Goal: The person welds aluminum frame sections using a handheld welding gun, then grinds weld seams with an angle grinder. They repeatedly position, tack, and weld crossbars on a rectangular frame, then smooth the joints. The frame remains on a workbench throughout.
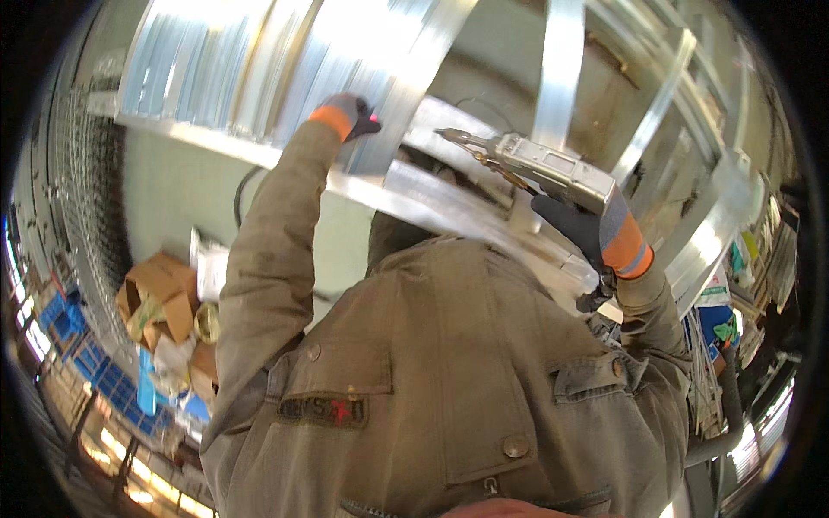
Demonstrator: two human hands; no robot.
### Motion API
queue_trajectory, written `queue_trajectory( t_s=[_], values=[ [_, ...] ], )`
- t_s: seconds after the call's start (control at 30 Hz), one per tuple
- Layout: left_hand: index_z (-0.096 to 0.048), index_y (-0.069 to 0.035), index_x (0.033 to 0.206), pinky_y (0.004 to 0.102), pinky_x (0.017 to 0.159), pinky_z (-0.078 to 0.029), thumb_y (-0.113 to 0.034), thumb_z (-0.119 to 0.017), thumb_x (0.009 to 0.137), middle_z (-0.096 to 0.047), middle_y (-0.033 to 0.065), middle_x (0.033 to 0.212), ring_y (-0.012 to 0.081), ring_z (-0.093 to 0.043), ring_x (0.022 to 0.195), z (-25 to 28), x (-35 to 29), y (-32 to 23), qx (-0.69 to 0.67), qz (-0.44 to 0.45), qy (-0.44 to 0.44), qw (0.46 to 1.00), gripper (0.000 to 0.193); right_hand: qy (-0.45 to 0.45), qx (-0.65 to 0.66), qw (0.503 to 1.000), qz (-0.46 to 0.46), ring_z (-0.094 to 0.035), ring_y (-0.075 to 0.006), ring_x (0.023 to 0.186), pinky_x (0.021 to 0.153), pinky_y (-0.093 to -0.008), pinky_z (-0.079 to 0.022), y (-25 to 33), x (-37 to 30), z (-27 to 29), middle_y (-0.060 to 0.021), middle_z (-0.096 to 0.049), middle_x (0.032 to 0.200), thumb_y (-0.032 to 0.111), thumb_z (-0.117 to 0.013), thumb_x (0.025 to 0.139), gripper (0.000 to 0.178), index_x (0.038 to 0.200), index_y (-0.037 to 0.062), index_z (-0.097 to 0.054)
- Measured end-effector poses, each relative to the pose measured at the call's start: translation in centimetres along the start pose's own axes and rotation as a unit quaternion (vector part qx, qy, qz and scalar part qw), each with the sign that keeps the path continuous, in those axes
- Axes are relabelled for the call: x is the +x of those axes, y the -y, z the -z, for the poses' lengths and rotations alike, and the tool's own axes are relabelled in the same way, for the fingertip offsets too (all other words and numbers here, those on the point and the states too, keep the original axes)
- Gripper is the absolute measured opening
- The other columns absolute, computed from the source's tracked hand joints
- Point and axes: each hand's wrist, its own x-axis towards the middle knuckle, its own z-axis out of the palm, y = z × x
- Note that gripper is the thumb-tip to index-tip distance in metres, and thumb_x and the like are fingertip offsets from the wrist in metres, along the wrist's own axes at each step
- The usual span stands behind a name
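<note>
My left hand (353,116), in a grey and dark glove with an orange cuff, is at the near right part of a bundle of shiny metal strips (250,78). Its fingers are drawn together, and a small red spot shows at the tips; what they hold, if anything, is too small to name. My right hand (596,231), gloved the same way, grips a silver boxy hand tool with a pointed nose (553,164). That nose points left, toward the bundle, with a gap between the tool and my left hand. The palm side of the right hand is hidden.
A metal rail (216,148) runs along the near side of the bundle. Metal bars (560,78) form an open frame to the right. At the left stand an open cardboard box (162,298) and blue crates (108,380). Bags and scraps (721,311) lie at the right.
</note>
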Motion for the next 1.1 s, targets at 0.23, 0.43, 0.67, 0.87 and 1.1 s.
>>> queue_trajectory(
  t_s=[0.23,0.43,0.67,0.87,1.1],
  values=[
    [-0.081,-0.02,0.112,0.049,0.09,-0.061,-0.063,-0.09,0.085,-0.081,0.0061,0.095,0.0301,-0.077,0.095,1.5,-0.8,-1.0,-0.019,0.051,0.014,0.998,0.052,0.083,0.074,0.993,-0.038,-0.078,-0.0341,0.116,0.105,-0.046,-0.06,-5.5,7.1,-5.8,-0.0166,-0.079,0.14,0.027,-0.083,0.103,0.053,0.151,0.0066,-0.072],
    [-0.077,-0.017,0.106,0.0466,0.081,-0.06,-0.063,-0.087,0.089,-0.077,0.005,0.086,0.0267,-0.073,0.083,1.8,-0.8,-1.0,-0.052,0.079,0.068,0.993,0.05,0.157,0.028,0.987,-0.02,-0.077,-0.033,0.118,0.105,-0.0452,-0.06,-13.1,12.4,-7.6,-0.0173,-0.079,0.139,0.028,-0.084,0.103,0.052,0.147,0.0051,-0.073],
    [-0.075,-0.016,0.106,0.0457,0.075,-0.057,-0.065,-0.086,0.09,-0.073,0.0051,0.08,0.0261,-0.07,0.075,1.7,-0.6,-1.3,-0.04,0.087,0.082,0.992,0.053,0.201,0.004,0.98,-0.006,-0.077,-0.0316,0.121,0.106,-0.0443,-0.059,-17.9,13.7,-9.0,-0.0182,-0.08,0.137,0.03,-0.085,0.102,0.05,0.143,0.0033,-0.074],
    [-0.073,-0.013,0.103,0.0458,0.07,-0.056,-0.063,-0.084,0.094,-0.072,0.0075,0.079,0.0255,-0.068,0.071,2.1,-1.0,-1.5,-0.053,0.084,0.088,0.991,0.053,0.225,-0.016,0.974,0.008,-0.076,-0.0318,0.12,0.106,-0.0438,-0.059,-18.7,14.2,-9.5,-0.0185,-0.079,0.135,0.029,-0.084,0.103,0.05,0.143,0.0024,-0.073],
    [-0.075,-0.014,0.114,0.0443,0.067,-0.057,-0.063,-0.083,0.096,-0.073,0.0055,0.077,0.0234,-0.07,0.068,1.5,-0.7,-1.1,-0.065,0.089,0.104,0.988,0.053,0.253,-0.035,0.967,0.021,-0.076,-0.0325,0.119,0.105,-0.0433,-0.059,-18.4,14.9,-10.2,-0.0188,-0.079,0.134,0.027,-0.081,0.103,0.049,0.143,0.0013,-0.072]
  ],
)
